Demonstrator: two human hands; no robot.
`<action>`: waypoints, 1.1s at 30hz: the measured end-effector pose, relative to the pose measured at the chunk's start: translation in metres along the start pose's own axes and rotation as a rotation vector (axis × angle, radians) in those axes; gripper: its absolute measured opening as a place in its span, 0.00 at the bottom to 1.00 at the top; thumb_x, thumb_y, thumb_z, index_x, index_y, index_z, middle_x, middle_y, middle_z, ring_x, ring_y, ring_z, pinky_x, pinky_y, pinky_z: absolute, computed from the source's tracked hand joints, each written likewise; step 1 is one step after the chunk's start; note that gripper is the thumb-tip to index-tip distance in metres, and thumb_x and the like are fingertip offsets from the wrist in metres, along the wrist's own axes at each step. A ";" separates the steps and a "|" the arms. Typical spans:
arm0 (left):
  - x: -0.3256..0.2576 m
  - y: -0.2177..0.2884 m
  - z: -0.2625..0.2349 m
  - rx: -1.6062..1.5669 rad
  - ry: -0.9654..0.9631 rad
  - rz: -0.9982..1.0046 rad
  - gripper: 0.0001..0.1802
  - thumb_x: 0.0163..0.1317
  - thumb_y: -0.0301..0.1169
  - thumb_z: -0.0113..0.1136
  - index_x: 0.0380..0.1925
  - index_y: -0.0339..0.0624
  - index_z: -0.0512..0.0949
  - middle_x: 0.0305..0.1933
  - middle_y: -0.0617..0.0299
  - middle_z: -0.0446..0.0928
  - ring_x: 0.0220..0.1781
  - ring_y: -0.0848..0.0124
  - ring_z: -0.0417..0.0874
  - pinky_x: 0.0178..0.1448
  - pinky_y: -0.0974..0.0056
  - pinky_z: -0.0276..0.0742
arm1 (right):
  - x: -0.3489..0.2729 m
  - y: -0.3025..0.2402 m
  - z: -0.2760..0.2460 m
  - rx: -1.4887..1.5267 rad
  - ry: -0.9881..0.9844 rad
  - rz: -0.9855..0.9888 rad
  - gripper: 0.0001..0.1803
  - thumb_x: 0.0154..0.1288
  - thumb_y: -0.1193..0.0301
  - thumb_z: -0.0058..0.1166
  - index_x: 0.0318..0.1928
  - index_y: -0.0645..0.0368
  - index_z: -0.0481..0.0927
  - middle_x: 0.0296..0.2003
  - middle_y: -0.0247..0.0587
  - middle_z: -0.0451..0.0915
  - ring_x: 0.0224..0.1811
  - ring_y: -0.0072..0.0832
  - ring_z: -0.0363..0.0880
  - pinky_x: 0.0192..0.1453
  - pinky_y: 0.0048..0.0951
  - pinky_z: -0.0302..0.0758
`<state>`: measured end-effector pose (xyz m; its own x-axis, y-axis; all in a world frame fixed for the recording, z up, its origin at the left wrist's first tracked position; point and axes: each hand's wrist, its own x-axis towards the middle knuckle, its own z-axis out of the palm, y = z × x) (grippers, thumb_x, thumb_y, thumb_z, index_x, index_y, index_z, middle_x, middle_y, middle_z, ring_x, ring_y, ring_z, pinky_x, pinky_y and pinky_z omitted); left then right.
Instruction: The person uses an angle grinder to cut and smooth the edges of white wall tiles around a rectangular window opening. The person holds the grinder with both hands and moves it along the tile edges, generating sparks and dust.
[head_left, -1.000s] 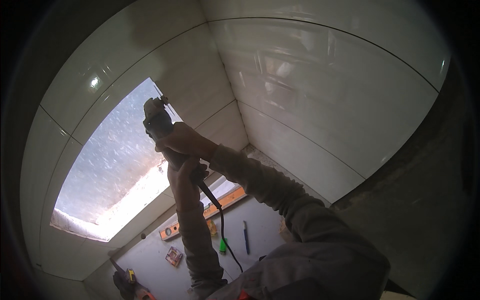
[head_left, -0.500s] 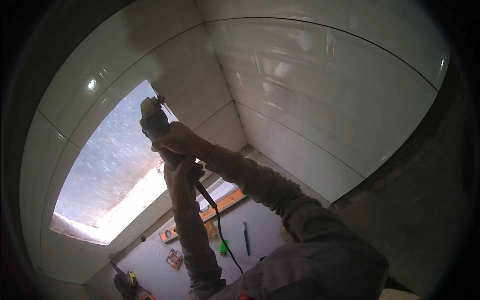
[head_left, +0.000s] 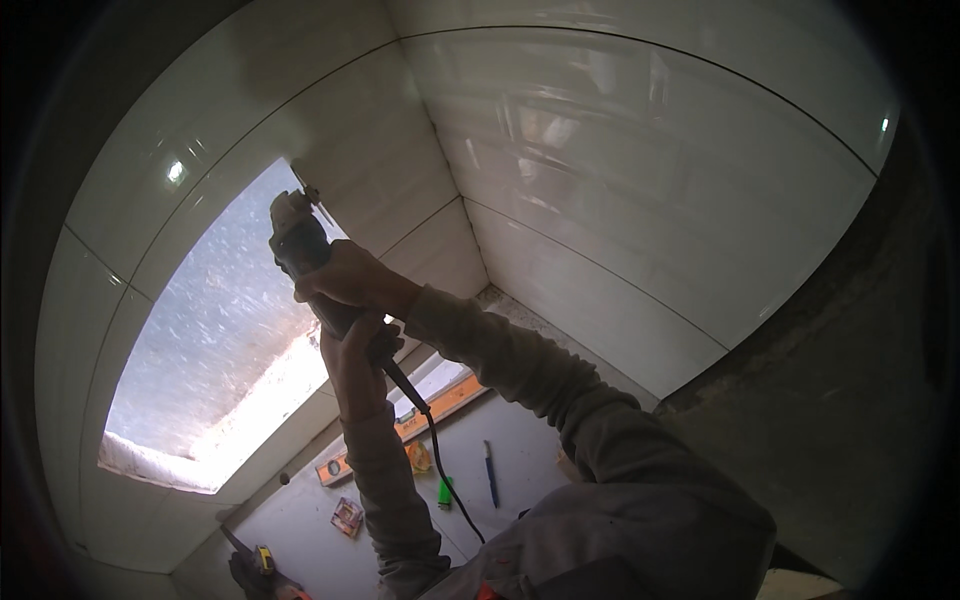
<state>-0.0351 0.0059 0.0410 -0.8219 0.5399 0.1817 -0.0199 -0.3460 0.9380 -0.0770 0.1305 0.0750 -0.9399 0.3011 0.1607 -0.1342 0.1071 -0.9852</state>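
Note:
I hold a dark angle grinder (head_left: 300, 238) with both hands, its head raised to the right edge of a bright window opening (head_left: 210, 340) in the tiled wall. My right hand (head_left: 352, 275) wraps round the upper body of the grinder. Below it, my left hand (head_left: 352, 365) grips the rear end, with the fingers partly hidden. The disc (head_left: 318, 200) shows nearly edge-on beside the opening's tile edge; whether it touches cannot be made out. A black power cord (head_left: 434, 440) hangs from the rear of the grinder. Pale specks fill the bright opening.
Glossy pale tiles (head_left: 620, 190) cover both walls, meeting at a corner. On the white surface below lie an orange spirit level (head_left: 462, 397), a blue pen-like stick (head_left: 490, 475), a green object (head_left: 446, 492), a small crumpled pack (head_left: 347, 517) and a yellow-and-black item (head_left: 264, 558).
The grinder and both hands have shifted slightly left in the picture, and the wall shifts a little the same way. My grip stays the same.

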 end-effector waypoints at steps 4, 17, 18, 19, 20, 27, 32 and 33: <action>0.001 0.001 0.001 -0.001 -0.004 -0.004 0.20 0.65 0.32 0.61 0.53 0.32 0.72 0.38 0.55 0.80 0.30 0.67 0.84 0.31 0.65 0.83 | 0.003 0.001 -0.001 0.004 -0.014 0.016 0.26 0.44 0.63 0.71 0.41 0.69 0.84 0.37 0.49 0.85 0.37 0.37 0.86 0.45 0.33 0.82; 0.002 0.001 0.000 -0.007 -0.016 -0.006 0.20 0.65 0.32 0.60 0.53 0.32 0.72 0.39 0.55 0.80 0.31 0.68 0.84 0.32 0.65 0.83 | 0.000 -0.005 -0.005 -0.019 -0.003 -0.012 0.27 0.44 0.62 0.71 0.41 0.72 0.84 0.37 0.52 0.86 0.38 0.38 0.86 0.45 0.32 0.82; 0.002 0.001 0.000 -0.005 -0.017 -0.004 0.20 0.65 0.32 0.60 0.53 0.32 0.72 0.39 0.55 0.80 0.30 0.68 0.84 0.32 0.65 0.83 | 0.001 -0.004 -0.004 -0.008 -0.006 -0.011 0.27 0.44 0.62 0.71 0.41 0.72 0.84 0.37 0.52 0.86 0.38 0.38 0.86 0.45 0.32 0.82; 0.002 0.001 0.000 -0.002 -0.019 -0.003 0.20 0.65 0.32 0.60 0.53 0.32 0.72 0.38 0.55 0.80 0.30 0.68 0.84 0.32 0.65 0.83 | 0.002 -0.003 -0.004 0.003 -0.009 -0.010 0.27 0.44 0.62 0.71 0.41 0.72 0.84 0.37 0.52 0.86 0.38 0.37 0.86 0.45 0.32 0.82; 0.002 0.002 0.000 0.000 -0.019 0.001 0.20 0.65 0.32 0.60 0.53 0.32 0.72 0.38 0.55 0.80 0.30 0.68 0.84 0.32 0.64 0.83 | 0.002 -0.004 -0.004 -0.003 -0.015 -0.010 0.27 0.44 0.62 0.72 0.41 0.72 0.84 0.37 0.52 0.86 0.38 0.38 0.86 0.45 0.33 0.82; 0.001 0.004 0.001 -0.022 -0.012 -0.001 0.19 0.64 0.32 0.62 0.50 0.32 0.73 0.37 0.55 0.79 0.30 0.68 0.83 0.31 0.64 0.82 | -0.010 -0.020 -0.007 -0.015 -0.023 -0.025 0.28 0.44 0.62 0.72 0.42 0.73 0.84 0.37 0.53 0.86 0.38 0.39 0.86 0.45 0.33 0.81; -0.002 0.010 0.011 -0.040 0.003 -0.029 0.17 0.61 0.29 0.64 0.47 0.33 0.73 0.36 0.57 0.78 0.29 0.69 0.83 0.31 0.66 0.81 | -0.005 -0.015 -0.009 -0.020 -0.017 -0.012 0.29 0.43 0.61 0.72 0.42 0.73 0.84 0.37 0.54 0.86 0.38 0.40 0.87 0.46 0.33 0.82; -0.002 0.010 0.011 -0.043 -0.003 -0.025 0.17 0.61 0.29 0.64 0.47 0.33 0.73 0.36 0.57 0.78 0.29 0.69 0.83 0.31 0.66 0.81 | -0.002 -0.012 -0.009 -0.022 -0.010 -0.008 0.29 0.43 0.61 0.72 0.42 0.72 0.84 0.37 0.54 0.86 0.38 0.40 0.87 0.46 0.33 0.82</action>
<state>-0.0269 0.0097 0.0533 -0.8194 0.5508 0.1587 -0.0656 -0.3652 0.9286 -0.0704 0.1367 0.0867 -0.9420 0.2902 0.1683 -0.1353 0.1305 -0.9822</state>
